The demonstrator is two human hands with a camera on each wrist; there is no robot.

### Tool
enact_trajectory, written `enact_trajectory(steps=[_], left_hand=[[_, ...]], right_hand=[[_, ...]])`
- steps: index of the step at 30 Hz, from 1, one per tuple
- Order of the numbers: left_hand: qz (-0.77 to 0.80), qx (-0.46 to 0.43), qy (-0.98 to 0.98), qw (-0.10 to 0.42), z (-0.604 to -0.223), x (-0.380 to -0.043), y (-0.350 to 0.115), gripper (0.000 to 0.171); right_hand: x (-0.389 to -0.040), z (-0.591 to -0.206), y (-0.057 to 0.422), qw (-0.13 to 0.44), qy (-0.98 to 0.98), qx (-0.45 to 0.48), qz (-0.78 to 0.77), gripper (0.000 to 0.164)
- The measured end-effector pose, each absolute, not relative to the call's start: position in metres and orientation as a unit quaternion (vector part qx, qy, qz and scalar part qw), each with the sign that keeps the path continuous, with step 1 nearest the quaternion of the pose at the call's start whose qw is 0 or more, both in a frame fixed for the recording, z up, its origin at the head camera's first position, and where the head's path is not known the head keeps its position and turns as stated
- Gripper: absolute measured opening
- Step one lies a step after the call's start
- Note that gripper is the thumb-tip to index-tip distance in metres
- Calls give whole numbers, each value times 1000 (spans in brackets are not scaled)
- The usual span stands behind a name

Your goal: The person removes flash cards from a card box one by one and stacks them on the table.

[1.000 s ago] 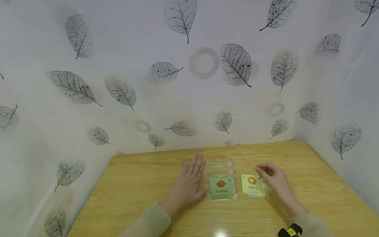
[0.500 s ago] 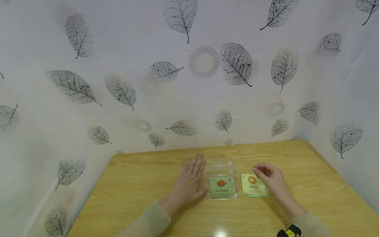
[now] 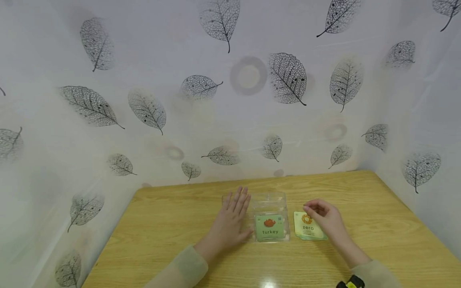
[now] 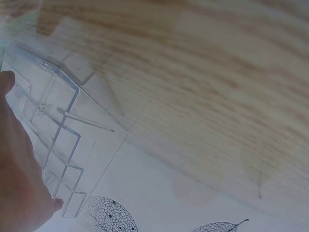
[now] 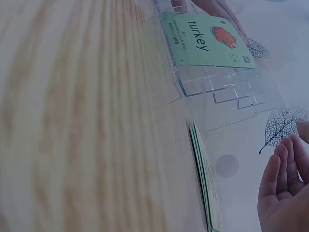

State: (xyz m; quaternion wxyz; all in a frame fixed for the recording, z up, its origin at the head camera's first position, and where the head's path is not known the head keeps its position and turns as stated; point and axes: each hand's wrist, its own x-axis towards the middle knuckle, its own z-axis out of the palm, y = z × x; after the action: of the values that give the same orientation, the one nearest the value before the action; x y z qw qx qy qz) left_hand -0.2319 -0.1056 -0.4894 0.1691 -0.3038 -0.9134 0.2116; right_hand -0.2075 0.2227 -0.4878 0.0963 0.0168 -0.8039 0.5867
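A clear plastic tiered rack (image 3: 269,206) stands on the table, with a green "turkey" card (image 3: 270,229) at its front. My left hand (image 3: 230,225) lies against the rack's left side, fingers straight; the left wrist view shows that hand (image 4: 19,169) beside the stepped clear wall. To the right of the rack is a small stack of cards (image 3: 305,231), topped by a yellowish "zero" card. Over the stack's right edge hovers my right hand (image 3: 329,220), fingers loosely bent. In the right wrist view that hand (image 5: 287,193) holds nothing and sits above the stack (image 5: 203,176).
A wooden table (image 3: 162,240) carries everything. White leaf-printed sheeting (image 3: 230,120) rises behind it and along both sides. A black band with a yellow piece (image 3: 351,282) is on the right wrist.
My right hand has shifted slightly left, covering more of the "zero" card. The left hand, the rack and the cards stay where they were.
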Motion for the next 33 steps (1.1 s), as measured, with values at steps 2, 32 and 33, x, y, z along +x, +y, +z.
enact_trajectory(steps=[2, 32, 33], left_hand=[[211, -304, -914, 168, -489, -232, -105, 103], [210, -303, -916, 157, -489, -232, -105, 103], [210, -302, -916, 157, -489, -232, -105, 103]], right_hand=[[-207, -488, 222, 96, -804, 15, 587, 24], [-204, -488, 208, 81, -795, 59, 598, 18], [-203, -488, 207, 81, -795, 61, 598, 18]])
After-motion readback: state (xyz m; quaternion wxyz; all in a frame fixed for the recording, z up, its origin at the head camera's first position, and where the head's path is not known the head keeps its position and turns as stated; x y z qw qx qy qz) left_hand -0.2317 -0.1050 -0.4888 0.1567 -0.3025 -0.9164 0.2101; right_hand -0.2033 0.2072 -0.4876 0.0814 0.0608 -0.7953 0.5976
